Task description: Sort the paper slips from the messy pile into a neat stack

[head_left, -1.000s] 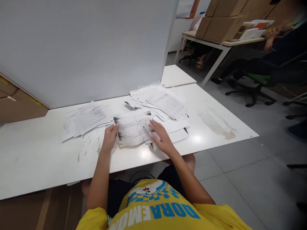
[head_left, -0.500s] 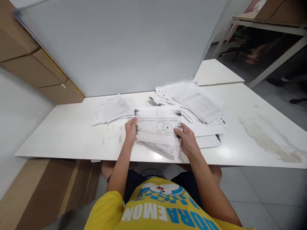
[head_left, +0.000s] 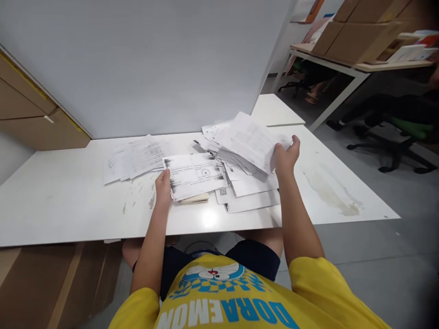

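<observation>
As the left hand pinches a stamped paper form by its left edge near the center of the frame, the right hand grips the right edge of a printed sheet over a loose pile of papers just right of center. Both look light, limp and easily creased, likely to slide, and seem best taken by a side margin, thumb above and fingers beneath.

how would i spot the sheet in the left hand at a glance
Start at the white table before the big panel. Between the left pile and right pile, the left hand holds a printed sheet. Its round star stamp and black-smudged sides set it apart.
</observation>
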Action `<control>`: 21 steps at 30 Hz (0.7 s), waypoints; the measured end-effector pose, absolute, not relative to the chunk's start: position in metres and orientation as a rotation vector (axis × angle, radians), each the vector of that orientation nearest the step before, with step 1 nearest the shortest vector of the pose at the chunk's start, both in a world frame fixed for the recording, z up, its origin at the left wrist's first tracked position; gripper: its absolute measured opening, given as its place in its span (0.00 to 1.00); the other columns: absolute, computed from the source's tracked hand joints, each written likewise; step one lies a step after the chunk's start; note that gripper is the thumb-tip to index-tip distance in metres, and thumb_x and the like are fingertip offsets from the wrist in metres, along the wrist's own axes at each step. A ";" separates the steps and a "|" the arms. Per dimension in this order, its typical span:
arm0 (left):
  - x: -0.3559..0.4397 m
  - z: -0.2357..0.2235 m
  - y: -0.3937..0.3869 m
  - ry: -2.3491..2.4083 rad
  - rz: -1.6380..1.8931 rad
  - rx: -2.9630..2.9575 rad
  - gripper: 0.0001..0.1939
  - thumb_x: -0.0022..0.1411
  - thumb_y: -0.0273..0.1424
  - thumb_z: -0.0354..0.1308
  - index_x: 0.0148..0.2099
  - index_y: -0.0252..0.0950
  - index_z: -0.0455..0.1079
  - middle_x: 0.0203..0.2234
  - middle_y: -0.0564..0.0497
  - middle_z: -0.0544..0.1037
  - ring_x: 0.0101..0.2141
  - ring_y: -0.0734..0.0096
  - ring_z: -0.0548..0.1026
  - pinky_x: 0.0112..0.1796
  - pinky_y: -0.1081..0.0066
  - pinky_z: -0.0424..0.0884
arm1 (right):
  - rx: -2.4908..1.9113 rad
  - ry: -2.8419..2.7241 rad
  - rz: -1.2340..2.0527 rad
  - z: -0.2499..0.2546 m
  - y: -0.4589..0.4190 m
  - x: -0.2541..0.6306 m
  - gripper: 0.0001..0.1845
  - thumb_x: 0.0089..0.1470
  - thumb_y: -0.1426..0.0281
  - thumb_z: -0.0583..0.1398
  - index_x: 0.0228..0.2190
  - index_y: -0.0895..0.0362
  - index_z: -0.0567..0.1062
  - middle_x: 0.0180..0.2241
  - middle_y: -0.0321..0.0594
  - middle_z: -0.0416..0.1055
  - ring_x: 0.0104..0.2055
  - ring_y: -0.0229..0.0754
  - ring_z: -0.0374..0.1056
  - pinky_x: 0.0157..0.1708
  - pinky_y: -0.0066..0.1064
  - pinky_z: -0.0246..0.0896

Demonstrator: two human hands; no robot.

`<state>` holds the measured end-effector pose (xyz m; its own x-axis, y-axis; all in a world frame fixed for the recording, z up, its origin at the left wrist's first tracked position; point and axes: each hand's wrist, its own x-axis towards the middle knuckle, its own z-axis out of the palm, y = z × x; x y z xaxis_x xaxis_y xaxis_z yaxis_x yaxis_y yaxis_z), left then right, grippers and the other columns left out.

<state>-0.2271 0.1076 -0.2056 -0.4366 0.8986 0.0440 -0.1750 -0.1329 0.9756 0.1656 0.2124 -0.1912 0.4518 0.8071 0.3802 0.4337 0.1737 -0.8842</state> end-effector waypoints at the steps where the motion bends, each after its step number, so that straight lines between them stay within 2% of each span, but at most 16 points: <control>1: -0.226 -0.207 0.108 1.308 1.662 0.897 0.24 0.51 0.50 0.65 0.39 0.34 0.73 0.28 0.50 0.78 0.30 0.69 0.76 0.34 0.70 0.72 | -1.516 -1.079 0.410 -0.193 0.218 0.168 0.39 0.56 0.68 0.55 0.64 0.63 0.47 0.64 0.63 0.52 0.67 0.59 0.52 0.66 0.55 0.44; 4: -0.224 -0.210 0.111 1.284 1.614 0.959 0.25 0.47 0.45 0.70 0.42 0.34 0.73 0.32 0.48 0.80 0.36 0.64 0.78 0.39 0.68 0.73 | -1.644 -0.948 0.472 -0.199 0.209 0.159 0.42 0.51 0.72 0.60 0.63 0.62 0.48 0.65 0.62 0.47 0.69 0.62 0.43 0.68 0.54 0.34; 7: -0.220 -0.208 0.108 1.240 1.615 1.020 0.25 0.49 0.45 0.70 0.45 0.35 0.73 0.39 0.46 0.80 0.44 0.62 0.77 0.47 0.66 0.72 | -1.656 -1.017 0.300 -0.198 0.173 0.134 0.41 0.53 0.70 0.61 0.63 0.63 0.49 0.67 0.65 0.37 0.70 0.66 0.30 0.67 0.59 0.23; 9: -0.217 -0.204 0.101 1.167 1.655 1.086 0.24 0.52 0.46 0.68 0.46 0.37 0.73 0.43 0.46 0.80 0.48 0.61 0.76 0.51 0.65 0.70 | -1.577 -1.100 0.225 -0.193 0.144 0.114 0.36 0.56 0.66 0.60 0.62 0.60 0.53 0.68 0.61 0.37 0.71 0.64 0.30 0.67 0.60 0.23; 12: -0.214 -0.197 0.082 1.065 1.741 1.186 0.21 0.55 0.47 0.66 0.45 0.39 0.74 0.42 0.47 0.80 0.49 0.62 0.76 0.53 0.65 0.70 | -1.362 -1.343 0.458 -0.181 0.108 0.086 0.34 0.60 0.57 0.58 0.63 0.50 0.55 0.67 0.50 0.48 0.70 0.59 0.42 0.67 0.61 0.35; 15: -0.214 -0.191 0.056 1.077 1.705 1.264 0.20 0.56 0.48 0.65 0.41 0.39 0.75 0.37 0.47 0.81 0.42 0.63 0.78 0.45 0.65 0.74 | -1.126 -1.521 0.823 -0.177 0.088 0.065 0.45 0.53 0.52 0.64 0.65 0.40 0.50 0.67 0.40 0.53 0.69 0.55 0.49 0.66 0.57 0.46; 17: -0.214 -0.191 0.039 1.096 1.611 1.345 0.18 0.58 0.48 0.63 0.39 0.38 0.75 0.33 0.47 0.80 0.37 0.62 0.78 0.40 0.64 0.75 | -1.010 -1.516 1.015 -0.184 0.079 0.057 0.50 0.48 0.52 0.68 0.65 0.39 0.51 0.63 0.41 0.61 0.65 0.53 0.58 0.64 0.53 0.54; 19: -0.212 -0.194 0.022 1.123 1.534 1.419 0.17 0.61 0.46 0.60 0.40 0.37 0.74 0.33 0.46 0.80 0.36 0.62 0.79 0.41 0.63 0.75 | -0.953 -1.419 1.183 -0.200 0.067 0.051 0.44 0.46 0.53 0.69 0.61 0.43 0.60 0.52 0.42 0.71 0.56 0.52 0.68 0.59 0.50 0.62; 21: -0.209 -0.204 0.006 1.208 1.543 1.462 0.17 0.62 0.46 0.60 0.43 0.36 0.73 0.34 0.45 0.80 0.38 0.62 0.79 0.43 0.62 0.75 | -0.981 -1.272 1.279 -0.218 0.050 0.048 0.31 0.48 0.53 0.68 0.52 0.48 0.70 0.42 0.41 0.76 0.48 0.50 0.72 0.54 0.48 0.66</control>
